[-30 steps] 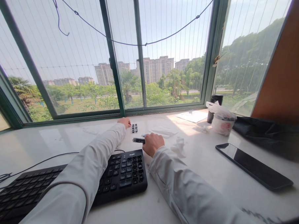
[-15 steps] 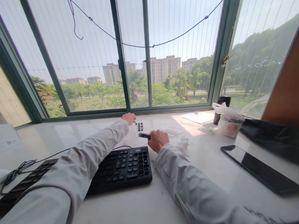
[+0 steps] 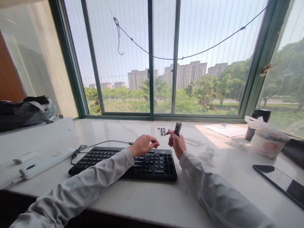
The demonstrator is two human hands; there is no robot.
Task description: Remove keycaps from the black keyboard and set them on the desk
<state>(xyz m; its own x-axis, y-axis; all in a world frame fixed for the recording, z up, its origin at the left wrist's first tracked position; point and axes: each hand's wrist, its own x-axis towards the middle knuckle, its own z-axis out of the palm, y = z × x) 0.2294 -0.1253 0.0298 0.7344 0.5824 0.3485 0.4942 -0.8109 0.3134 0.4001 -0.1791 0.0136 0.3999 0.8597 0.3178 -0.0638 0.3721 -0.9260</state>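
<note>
My left hand (image 3: 143,145) is over the upper middle of a black keyboard (image 3: 94,157). Its thumb and fingers are pinched together, and whatever may be between them is too small to make out. To the right, my right hand (image 3: 178,144) is closed around a short dark tool (image 3: 178,128), which stands upright with small prongs at its top. The tool's exact kind does not show. Several loose black keycaps (image 3: 162,131) lie in rows on the white counter (image 3: 138,200) behind the keyboard. Open spots show in the keyboard's number pad at its right end.
A phone (image 3: 282,185) lies at the right, with a bagged tub (image 3: 269,142) behind it and crumpled plastic (image 3: 206,156) nearer my right hand. On the left are a white power strip (image 3: 47,163), a white box (image 3: 32,140) and a coiled cable (image 3: 79,150). Windows line the back.
My left hand has drawn back from beside the loose keycaps to above the keyboard. The tool in my right hand has turned from lying sideways to upright. The view has swung left.
</note>
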